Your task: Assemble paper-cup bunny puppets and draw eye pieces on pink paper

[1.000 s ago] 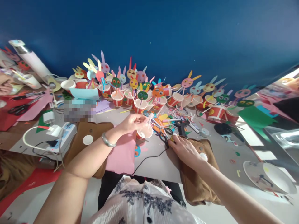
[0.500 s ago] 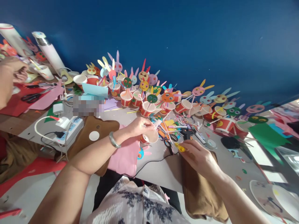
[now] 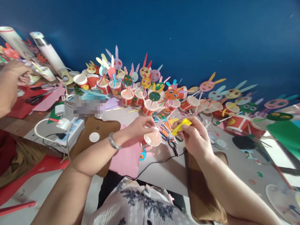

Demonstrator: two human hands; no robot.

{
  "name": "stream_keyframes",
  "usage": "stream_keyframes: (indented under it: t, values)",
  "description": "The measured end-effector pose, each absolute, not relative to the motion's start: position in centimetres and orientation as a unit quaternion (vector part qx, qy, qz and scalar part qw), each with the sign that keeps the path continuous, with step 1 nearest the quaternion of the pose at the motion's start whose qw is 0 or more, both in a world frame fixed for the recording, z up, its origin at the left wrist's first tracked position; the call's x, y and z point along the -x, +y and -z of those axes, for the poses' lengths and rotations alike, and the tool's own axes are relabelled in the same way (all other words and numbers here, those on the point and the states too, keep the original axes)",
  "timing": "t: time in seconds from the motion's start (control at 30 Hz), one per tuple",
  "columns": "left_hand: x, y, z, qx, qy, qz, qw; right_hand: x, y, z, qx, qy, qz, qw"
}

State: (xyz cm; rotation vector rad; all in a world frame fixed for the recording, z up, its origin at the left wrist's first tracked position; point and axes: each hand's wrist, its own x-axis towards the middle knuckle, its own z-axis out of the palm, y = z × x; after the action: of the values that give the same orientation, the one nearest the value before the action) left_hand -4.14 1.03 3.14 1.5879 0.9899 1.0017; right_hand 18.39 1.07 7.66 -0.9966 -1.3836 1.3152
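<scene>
My left hand (image 3: 142, 126) is closed in a pinch on a small pale strip (image 3: 156, 128). It is just above the rim of a red and white paper cup (image 3: 152, 139), whose pale inside faces up. Whether the strip is joined to the cup is hard to see. To the right of the cup, my right hand (image 3: 198, 137) grips a small yellow tube (image 3: 182, 126) between thumb and fingers. The tube's pale tip points down toward the cup. Below the cup lies a blue paper face with pink ears (image 3: 142, 154).
Behind stand several paper cups (image 3: 150, 107) with paper rabbit faces on sticks. Scissors (image 3: 172, 143) and a black cable (image 3: 161, 161) lie near my hands. Left are a power strip (image 3: 75, 129), a pink cloth (image 3: 125, 154) and another person's hand (image 3: 17, 72).
My right hand has risen, bringing the yellow tube up and closer to the cup. My left hand stays near the cup's rim. The view has shifted slightly.
</scene>
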Motion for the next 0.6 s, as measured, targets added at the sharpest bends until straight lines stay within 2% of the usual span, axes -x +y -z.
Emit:
stream_keyframes:
  t: [0.27, 0.6]
  values:
    - [4.4, 0.9, -3.5, -0.68, 0.402, -0.374, 0.487, -19.6, 1.2, -4.9, 0.399, -0.581, -0.554, 0.442]
    - [4.6, 1.3, -3.0, -0.724, 0.401, -0.372, 0.42, -20.9, 1.5, -5.5, 0.386, -0.628, -0.513, 0.439]
